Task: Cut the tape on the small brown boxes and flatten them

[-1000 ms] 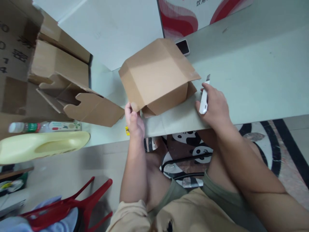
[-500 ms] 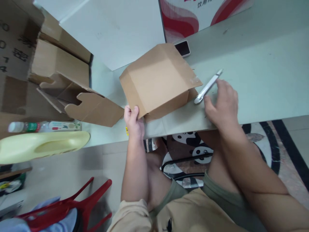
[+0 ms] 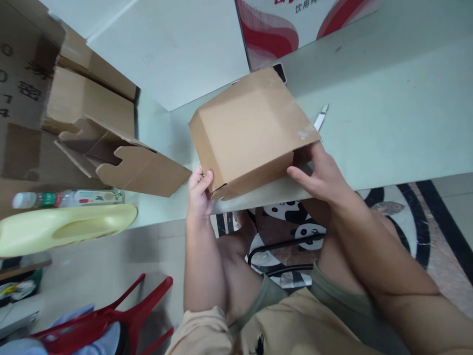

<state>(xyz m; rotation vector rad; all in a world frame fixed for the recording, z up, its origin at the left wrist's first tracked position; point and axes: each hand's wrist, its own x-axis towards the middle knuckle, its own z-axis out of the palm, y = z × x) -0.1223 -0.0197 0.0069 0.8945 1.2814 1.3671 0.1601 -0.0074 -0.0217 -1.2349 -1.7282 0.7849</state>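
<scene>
A brown cardboard box point(image 3: 251, 128) is tilted above the pale green table point(image 3: 388, 113). My left hand point(image 3: 200, 190) grips its lower left corner, thumb on the near side and fingers behind. At the right end of the box is my right hand point(image 3: 320, 172), its thumb and fingers apart, with some fingertips hidden behind the box's corner. A white cutter point(image 3: 321, 117) lies on the table just beyond the right corner, partly covered by the box. Behind the box's far edge, a dark phone-like object point(image 3: 281, 72) shows in part.
An open cardboard box point(image 3: 144, 170) stands at the left, near a plastic bottle point(image 3: 92, 197) and a yellow-green container point(image 3: 74, 224). A large white box point(image 3: 173, 54) and a red-and-white carton point(image 3: 269, 29) stand at the back. A red chair point(image 3: 129, 315) is on the floor.
My right hand has let go of the cutter, which now lies on the table, and has moved left to the box. The box has shifted slightly right and its near side has turned more into view.
</scene>
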